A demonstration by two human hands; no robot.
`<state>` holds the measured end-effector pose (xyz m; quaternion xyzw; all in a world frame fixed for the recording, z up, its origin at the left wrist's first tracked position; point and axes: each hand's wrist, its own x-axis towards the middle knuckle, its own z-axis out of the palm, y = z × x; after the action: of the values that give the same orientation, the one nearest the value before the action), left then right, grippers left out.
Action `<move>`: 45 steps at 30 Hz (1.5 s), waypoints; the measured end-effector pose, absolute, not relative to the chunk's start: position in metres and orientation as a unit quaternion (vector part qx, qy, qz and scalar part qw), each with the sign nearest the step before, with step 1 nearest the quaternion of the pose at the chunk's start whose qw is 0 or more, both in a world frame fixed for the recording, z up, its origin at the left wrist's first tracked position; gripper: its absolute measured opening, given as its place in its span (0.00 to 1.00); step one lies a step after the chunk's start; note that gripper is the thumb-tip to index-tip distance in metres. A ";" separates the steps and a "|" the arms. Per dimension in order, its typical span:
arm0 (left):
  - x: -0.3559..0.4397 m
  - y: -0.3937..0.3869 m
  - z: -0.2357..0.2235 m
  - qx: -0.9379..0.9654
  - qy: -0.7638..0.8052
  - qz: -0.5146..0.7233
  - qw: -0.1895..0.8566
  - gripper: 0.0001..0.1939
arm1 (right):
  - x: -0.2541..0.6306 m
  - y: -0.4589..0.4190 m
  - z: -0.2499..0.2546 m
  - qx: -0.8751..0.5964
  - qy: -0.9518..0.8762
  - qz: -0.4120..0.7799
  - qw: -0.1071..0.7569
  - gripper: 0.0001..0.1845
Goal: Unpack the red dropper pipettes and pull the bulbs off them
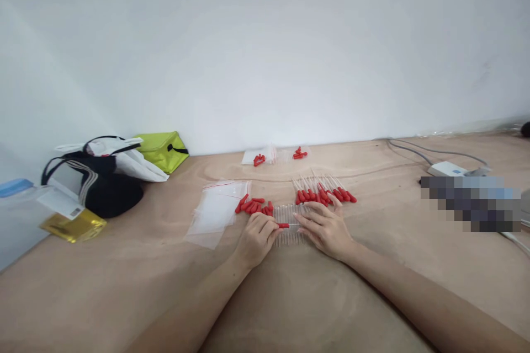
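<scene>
Two bare hands, both over one row of clear tubes [285, 237], laid side by side on a light brown desk [290, 300]; places below are reckoned from that row.

Left hand [254, 238]: at the row's left edge, fingers closed in a pinch on one red bulb [284, 225], whose exposed end points toward the row's right side.

Right hand [326, 230]: over the row's right side, fingers loosely spread and bent, the foremost tips at one clear tube [293, 225] in line with the red bulb. Whether they grip this tube or only touch it cannot be told.

Several loose red bulbs [253, 207], heaped just left of the row.

One stack of clear plastic bags [215, 212], flat, farther left.

One group of tubes with red bulbs [321, 194], just beyond the row and to its right, bulbs toward the near side.

Two small packets, left [259, 160] and right [300, 153], well beyond the row, red bulbs on each.

Far left of the row: one container of yellow liquid [74, 225], one black item [114, 197], one white bag [141, 164], one lime-green bag [161, 153].

Far right: one white power strip [447, 169], with grey cable [414, 157].
</scene>
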<state>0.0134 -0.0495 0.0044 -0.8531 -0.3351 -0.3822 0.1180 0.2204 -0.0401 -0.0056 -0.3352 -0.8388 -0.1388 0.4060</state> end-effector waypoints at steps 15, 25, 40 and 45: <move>0.013 -0.055 0.009 -0.874 -0.319 -0.342 0.130 0.09 | 0.219 -0.047 -0.004 -0.285 -0.865 -0.123 0.394 0.08; 0.007 -0.057 0.008 -0.879 -0.299 -0.356 0.106 0.08 | 0.220 -0.049 -0.005 -0.271 -0.863 -0.132 0.405 0.06; -0.049 -0.071 0.013 -0.808 -0.406 -0.405 0.137 0.08 | 0.246 -0.043 -0.005 -0.361 -0.815 -0.100 0.442 0.08; -0.073 -0.074 0.018 -0.741 -0.504 -0.416 0.154 0.10 | 0.233 -0.036 -0.007 -0.401 -0.799 -0.100 0.437 0.09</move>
<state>-0.0727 -0.0738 0.0175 -0.7411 -0.5041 -0.4159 0.1540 0.2332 -0.0357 -0.0068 -0.4014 -0.7990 -0.0996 0.4366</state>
